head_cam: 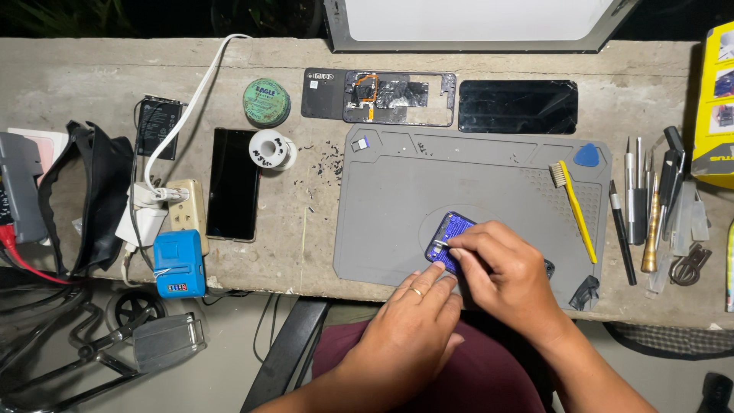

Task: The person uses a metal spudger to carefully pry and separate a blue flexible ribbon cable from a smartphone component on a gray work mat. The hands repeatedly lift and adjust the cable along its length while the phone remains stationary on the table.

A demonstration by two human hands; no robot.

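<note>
Surface: concrete tabletop [306, 252] carrying your grey work mat [397, 206].
Board: small blue circuit board [451, 233] on mat's near edge.
Left hand [409, 325]: fingers flat, steadying the board.
Right hand [505, 275]: fingertips pinched over the board; any tool is hidden.

Both hands [459, 294] on blue circuit board [449, 239], grey mat [397, 199].

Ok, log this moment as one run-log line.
left hand: steadies blue board | right hand: pinches small tool on board | board on grey mat | brush beside
</note>
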